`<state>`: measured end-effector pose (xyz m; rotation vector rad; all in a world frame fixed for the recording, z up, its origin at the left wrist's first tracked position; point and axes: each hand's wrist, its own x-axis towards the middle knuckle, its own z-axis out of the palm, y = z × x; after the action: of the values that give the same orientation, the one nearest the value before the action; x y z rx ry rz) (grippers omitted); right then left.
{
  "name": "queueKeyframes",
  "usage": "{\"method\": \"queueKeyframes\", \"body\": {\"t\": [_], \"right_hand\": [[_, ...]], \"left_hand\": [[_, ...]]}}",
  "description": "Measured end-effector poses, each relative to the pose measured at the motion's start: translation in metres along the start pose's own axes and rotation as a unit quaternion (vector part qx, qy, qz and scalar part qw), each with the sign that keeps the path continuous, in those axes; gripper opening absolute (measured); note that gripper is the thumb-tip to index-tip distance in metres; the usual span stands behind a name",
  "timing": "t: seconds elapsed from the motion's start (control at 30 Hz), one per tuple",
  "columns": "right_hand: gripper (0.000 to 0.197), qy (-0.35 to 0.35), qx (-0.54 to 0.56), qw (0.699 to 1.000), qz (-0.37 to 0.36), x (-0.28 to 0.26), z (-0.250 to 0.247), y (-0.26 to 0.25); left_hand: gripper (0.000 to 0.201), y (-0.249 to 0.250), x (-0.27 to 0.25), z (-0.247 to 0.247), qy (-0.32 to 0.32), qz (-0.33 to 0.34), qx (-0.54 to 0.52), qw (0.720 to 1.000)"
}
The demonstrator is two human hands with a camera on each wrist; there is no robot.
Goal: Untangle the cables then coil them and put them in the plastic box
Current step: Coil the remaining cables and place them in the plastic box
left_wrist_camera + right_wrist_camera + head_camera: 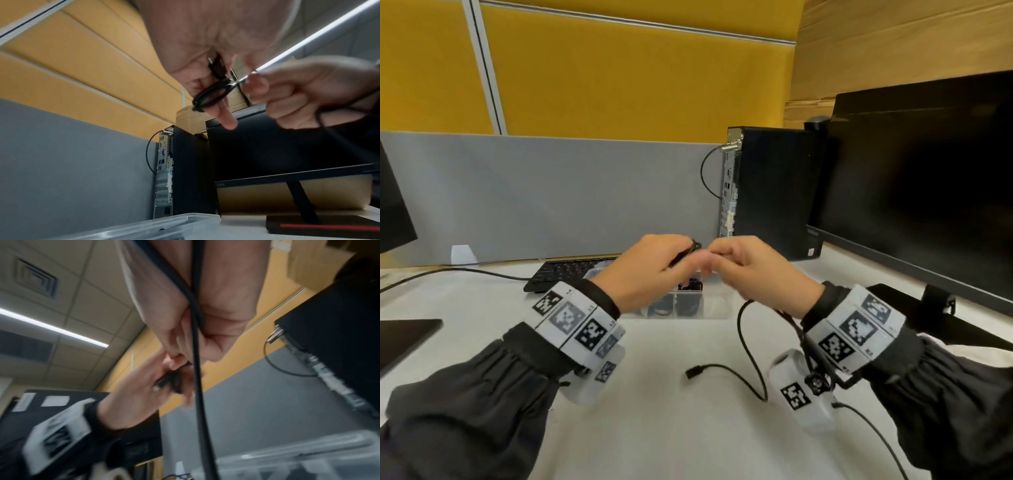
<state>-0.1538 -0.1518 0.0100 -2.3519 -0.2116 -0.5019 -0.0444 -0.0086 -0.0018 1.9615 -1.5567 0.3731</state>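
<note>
A black cable (748, 346) hangs from my right hand (750, 270) down to the white desk, its loose plug end (694, 372) lying flat. My left hand (654, 270) holds a small coil of that cable (211, 94) wound round its fingers, with a plug (217, 66) against the palm. My right hand (304, 99) grips the cable (196, 369) just beside the coil, fingers curled. Both hands are raised above the clear plastic box (717, 303), which holds dark coiled cables (688, 294) in its compartments.
A black keyboard (566, 272) lies behind the box on the left. A black computer tower (767, 192) and a large monitor (914, 185) with its stand (941, 308) fill the right. A grey partition (551, 195) backs the desk. A dark flat item (404, 337) sits at left.
</note>
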Motion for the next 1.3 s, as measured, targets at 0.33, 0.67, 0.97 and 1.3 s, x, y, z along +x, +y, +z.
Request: {"method": "queueKeyframes", "body": {"t": [0.33,0.67,0.97,1.3], "right_hand": [[0.011,-0.205,-0.017,0.974,0.090,-0.001,0.000,0.030],[0.057,-0.283,-0.029,0.944,0.166,0.007,-0.026,0.018],[0.043,-0.143,0.058,0.985,0.074,0.015,-0.026,0.026],[0.045,0.414,0.016,0.909,-0.039,0.057,-0.059,0.046]], "left_hand": [[0.031,-0.027,-0.001,-0.012,-0.041,-0.035,0.281,0.958],[0.036,-0.036,-0.005,-0.011,-0.012,-0.104,0.252,0.962],[0.032,-0.028,-0.020,-0.012,-0.028,-0.059,0.079,0.995],[0.045,-0.013,-0.028,-0.007,-0.158,0.067,0.138,0.975]]}}
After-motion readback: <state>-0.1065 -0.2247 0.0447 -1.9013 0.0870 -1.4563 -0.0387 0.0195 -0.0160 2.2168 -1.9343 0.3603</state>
